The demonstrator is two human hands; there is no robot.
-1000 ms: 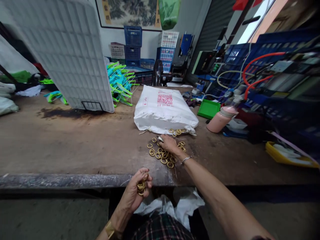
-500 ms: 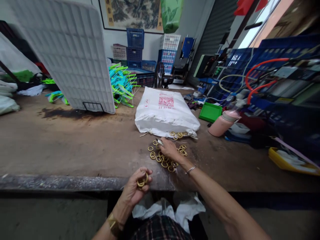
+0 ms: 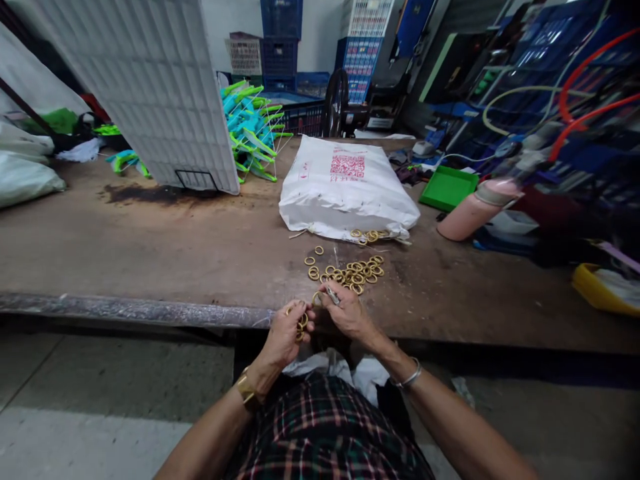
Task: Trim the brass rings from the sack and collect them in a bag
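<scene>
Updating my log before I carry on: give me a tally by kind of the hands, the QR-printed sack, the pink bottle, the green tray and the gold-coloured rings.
Left hand and right hand: 2
QR-printed sack: 1
Pink bottle: 1
Green tray: 1
Gold-coloured rings: at least 10; overlap prevents an exact count
Total: at least 15

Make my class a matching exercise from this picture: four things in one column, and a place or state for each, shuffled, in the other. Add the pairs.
Column one
1. Left hand
2. Right hand
3. White sack
4. Green tray

Column two
A. Bears a red printed code
B. Holding several gold-coloured rings
C. Beside the pink bottle
D. Silver bangle at its wrist

Pairs: 1-B, 2-D, 3-A, 4-C
</scene>
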